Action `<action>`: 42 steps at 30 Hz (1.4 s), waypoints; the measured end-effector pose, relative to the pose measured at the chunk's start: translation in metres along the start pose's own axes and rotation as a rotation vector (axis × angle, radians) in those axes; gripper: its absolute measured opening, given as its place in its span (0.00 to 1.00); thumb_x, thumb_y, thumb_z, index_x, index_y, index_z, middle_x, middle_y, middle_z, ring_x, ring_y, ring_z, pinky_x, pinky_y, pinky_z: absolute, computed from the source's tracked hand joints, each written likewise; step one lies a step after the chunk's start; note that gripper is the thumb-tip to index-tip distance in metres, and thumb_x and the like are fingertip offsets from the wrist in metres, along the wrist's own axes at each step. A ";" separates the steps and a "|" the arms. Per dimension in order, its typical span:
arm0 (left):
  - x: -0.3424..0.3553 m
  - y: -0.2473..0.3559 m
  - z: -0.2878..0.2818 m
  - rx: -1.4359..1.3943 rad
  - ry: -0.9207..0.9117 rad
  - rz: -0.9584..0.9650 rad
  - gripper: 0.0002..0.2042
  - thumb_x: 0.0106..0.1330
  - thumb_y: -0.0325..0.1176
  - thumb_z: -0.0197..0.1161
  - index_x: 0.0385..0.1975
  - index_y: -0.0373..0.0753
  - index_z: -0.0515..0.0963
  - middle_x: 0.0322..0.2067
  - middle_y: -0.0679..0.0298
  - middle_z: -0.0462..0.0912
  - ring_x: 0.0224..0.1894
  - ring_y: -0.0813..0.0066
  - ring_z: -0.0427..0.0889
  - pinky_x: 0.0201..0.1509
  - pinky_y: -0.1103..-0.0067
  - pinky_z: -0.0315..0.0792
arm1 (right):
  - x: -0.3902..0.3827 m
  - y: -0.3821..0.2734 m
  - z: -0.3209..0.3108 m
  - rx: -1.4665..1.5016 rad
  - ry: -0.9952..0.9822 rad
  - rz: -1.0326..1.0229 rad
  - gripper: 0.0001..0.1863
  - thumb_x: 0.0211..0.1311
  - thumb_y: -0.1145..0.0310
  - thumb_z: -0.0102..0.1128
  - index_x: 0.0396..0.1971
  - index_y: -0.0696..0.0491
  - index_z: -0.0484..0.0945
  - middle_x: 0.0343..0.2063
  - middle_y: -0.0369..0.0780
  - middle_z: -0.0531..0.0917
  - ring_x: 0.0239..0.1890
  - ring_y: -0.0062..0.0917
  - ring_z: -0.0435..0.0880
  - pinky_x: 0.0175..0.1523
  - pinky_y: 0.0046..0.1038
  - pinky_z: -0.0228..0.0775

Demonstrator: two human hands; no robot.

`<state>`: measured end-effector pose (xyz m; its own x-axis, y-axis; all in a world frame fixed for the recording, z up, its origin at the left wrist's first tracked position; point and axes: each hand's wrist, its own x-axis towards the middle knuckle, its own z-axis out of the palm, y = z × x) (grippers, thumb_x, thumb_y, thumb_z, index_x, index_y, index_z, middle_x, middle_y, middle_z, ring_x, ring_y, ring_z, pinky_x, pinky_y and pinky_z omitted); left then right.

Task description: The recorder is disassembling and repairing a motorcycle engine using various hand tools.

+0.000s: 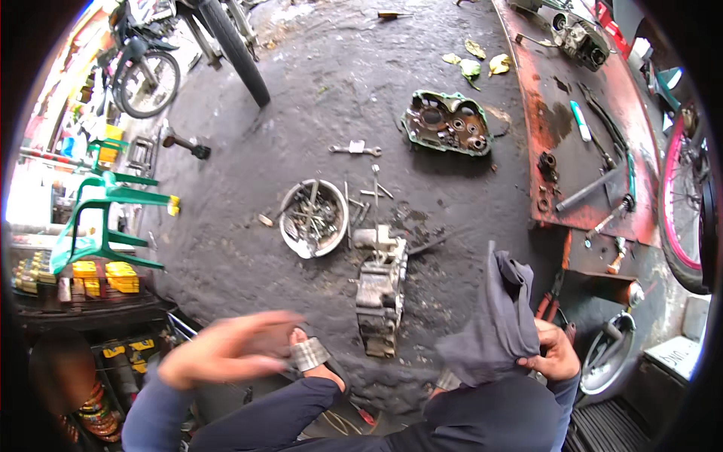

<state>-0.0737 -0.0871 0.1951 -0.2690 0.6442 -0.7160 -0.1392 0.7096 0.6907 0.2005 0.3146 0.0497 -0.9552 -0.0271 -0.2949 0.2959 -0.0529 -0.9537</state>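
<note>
My left hand (235,348) is held out above my left foot with its fingers stretched and apart, slightly blurred and holding nothing. A sandal with a wide, pale strap (309,353) shows on that foot, just beyond the fingertips. In my right hand (556,352) is a dark grey cloth (493,328), pinched at its right edge and bunched upward at the top. Between the two hands an oily metal engine case (380,294) stands on the ground in front of me. A round pale bowl (315,218) of small metal parts and tools sits beyond it to the left.
A combination wrench (355,150) and an opened engine cover (448,124) lie farther out. Along the right runs a reddish metal bench (561,128) with tools, near pliers (552,297) and a wheel rim (606,358). A green plastic chair (113,215) and motorcycles are at left.
</note>
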 end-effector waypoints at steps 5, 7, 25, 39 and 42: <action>0.215 0.033 0.195 -0.449 -0.191 0.769 0.34 0.68 0.32 0.66 0.71 0.35 0.57 0.67 0.54 0.65 0.70 0.66 0.61 0.73 0.68 0.57 | 0.025 -0.081 -0.019 -0.393 -0.076 -0.316 0.17 0.47 0.72 0.76 0.40 0.54 0.83 0.51 0.49 0.80 0.54 0.41 0.79 0.60 0.39 0.66; 0.240 0.038 0.235 -0.978 -0.201 0.661 0.21 0.73 0.33 0.60 0.62 0.33 0.69 0.53 0.62 0.79 0.55 0.78 0.74 0.60 0.75 0.71 | 0.027 -0.120 -0.011 -0.347 0.280 0.046 0.21 0.52 0.65 0.74 0.45 0.55 0.79 0.44 0.42 0.81 0.49 0.36 0.80 0.57 0.36 0.69; 0.171 -0.094 0.136 0.275 0.974 -0.007 0.48 0.45 0.38 0.82 0.65 0.28 0.62 0.52 0.42 0.80 0.56 0.54 0.80 0.62 0.66 0.71 | -0.063 0.135 -0.049 -0.368 1.356 0.203 0.36 0.51 0.61 0.78 0.57 0.59 0.71 0.45 0.41 0.77 0.45 0.27 0.75 0.48 0.31 0.72; 0.171 -0.052 0.101 0.428 0.722 0.129 0.26 0.40 0.33 0.76 0.37 0.32 0.69 0.31 0.50 0.85 0.35 0.60 0.87 0.42 0.69 0.78 | -0.120 0.224 -0.230 -0.333 1.955 -0.344 0.33 0.50 0.62 0.81 0.50 0.64 0.74 0.44 0.47 0.83 0.46 0.30 0.83 0.53 0.34 0.78; 0.163 -0.059 0.093 0.605 0.591 0.173 0.30 0.37 0.38 0.77 0.40 0.31 0.71 0.31 0.50 0.80 0.35 0.50 0.83 0.42 0.67 0.76 | -0.152 0.124 -0.173 -0.323 1.883 -0.600 0.25 0.58 0.61 0.73 0.45 0.66 0.78 0.40 0.49 0.84 0.43 0.34 0.84 0.52 0.38 0.80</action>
<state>-0.0211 0.0025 0.0279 -0.7146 0.6222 -0.3197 0.4356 0.7534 0.4926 0.3806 0.4853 -0.0338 0.2121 0.8200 0.5316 0.1874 0.4997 -0.8457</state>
